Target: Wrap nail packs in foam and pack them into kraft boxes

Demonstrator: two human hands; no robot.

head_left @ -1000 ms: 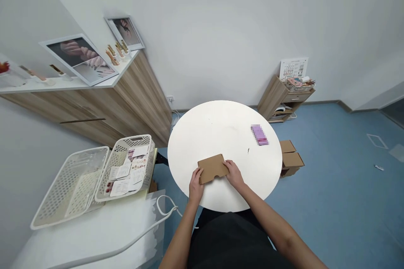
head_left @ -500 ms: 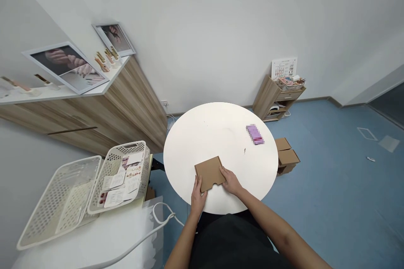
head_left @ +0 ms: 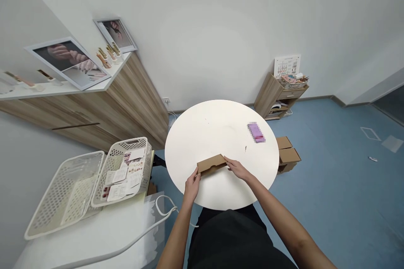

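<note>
A flat brown cardboard box (head_left: 211,164) is held over the near half of the round white table (head_left: 189,134). It is tilted so that a narrow side with a notch faces me. My left hand (head_left: 192,185) grips its left end, and my right hand (head_left: 236,168) grips its right end. Whether the box touches the table is hard to tell. On the far right of the table lies a purple pixelated item (head_left: 256,132), apart from both hands. A small dark mark (head_left: 245,148) shows on the tabletop below it.
Left of the table, white plastic baskets (head_left: 147,168) stand on a white surface, one with cards inside. A white cable (head_left: 142,233) loops nearby. Brown cardboard boxes (head_left: 288,155) sit at the table's right. A small wooden cabinet (head_left: 265,94) stands by the wall.
The box has tilted from showing its broad face to showing its narrow notched side. Both hands have moved with it, still gripping its two ends.
</note>
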